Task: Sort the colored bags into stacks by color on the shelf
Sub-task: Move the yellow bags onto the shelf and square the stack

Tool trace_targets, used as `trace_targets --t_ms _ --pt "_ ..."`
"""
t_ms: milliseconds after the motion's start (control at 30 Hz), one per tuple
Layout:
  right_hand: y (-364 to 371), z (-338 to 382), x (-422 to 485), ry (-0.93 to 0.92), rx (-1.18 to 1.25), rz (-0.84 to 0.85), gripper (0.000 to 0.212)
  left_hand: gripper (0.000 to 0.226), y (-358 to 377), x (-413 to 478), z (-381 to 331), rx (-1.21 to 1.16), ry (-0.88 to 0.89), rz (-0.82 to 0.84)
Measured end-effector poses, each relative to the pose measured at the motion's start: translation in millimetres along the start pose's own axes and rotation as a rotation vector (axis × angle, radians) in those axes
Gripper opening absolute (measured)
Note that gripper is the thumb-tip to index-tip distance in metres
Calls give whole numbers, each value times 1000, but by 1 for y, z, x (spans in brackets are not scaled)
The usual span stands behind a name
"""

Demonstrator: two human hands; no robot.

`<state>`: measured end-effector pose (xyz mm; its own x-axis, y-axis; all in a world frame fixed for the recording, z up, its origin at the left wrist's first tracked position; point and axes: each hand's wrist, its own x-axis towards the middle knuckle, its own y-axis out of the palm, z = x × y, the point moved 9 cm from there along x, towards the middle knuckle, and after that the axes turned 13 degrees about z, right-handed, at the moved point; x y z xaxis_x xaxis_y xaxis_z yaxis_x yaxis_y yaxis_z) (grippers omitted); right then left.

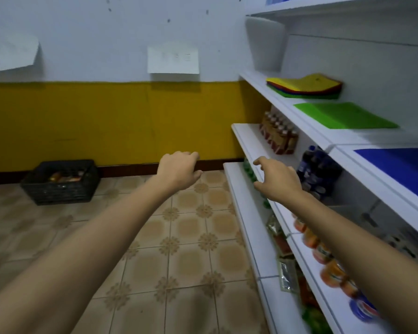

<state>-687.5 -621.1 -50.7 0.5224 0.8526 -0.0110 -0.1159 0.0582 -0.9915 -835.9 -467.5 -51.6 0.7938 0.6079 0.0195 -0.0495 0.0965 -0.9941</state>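
Both hands empty: left hand point(179, 171) loosely curled, right hand point(278, 180) fingers point(260, 161) spread toward the shelf point(282, 102). The mixed stack point(304, 86) sits beside a green bag point(345, 115) and blue bag point(401, 165), each likely seeding its colour pile.

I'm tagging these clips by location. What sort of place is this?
Most likely a small grocery shop or its stockroom. Tiered white shelves hold rows of brown bottled drinks and dark soda bottles, and a black crate of goods sits on the tiled floor.
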Motion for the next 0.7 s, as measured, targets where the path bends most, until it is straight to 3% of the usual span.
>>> trace_targets --t_ms 267,700 --pt "12 40 110 -106 -4 11 53 47 15 75 48 16 -44 7" --pt "-22 27 351 -163 -63 20 55 49 -1 299 89 59 -48 13"
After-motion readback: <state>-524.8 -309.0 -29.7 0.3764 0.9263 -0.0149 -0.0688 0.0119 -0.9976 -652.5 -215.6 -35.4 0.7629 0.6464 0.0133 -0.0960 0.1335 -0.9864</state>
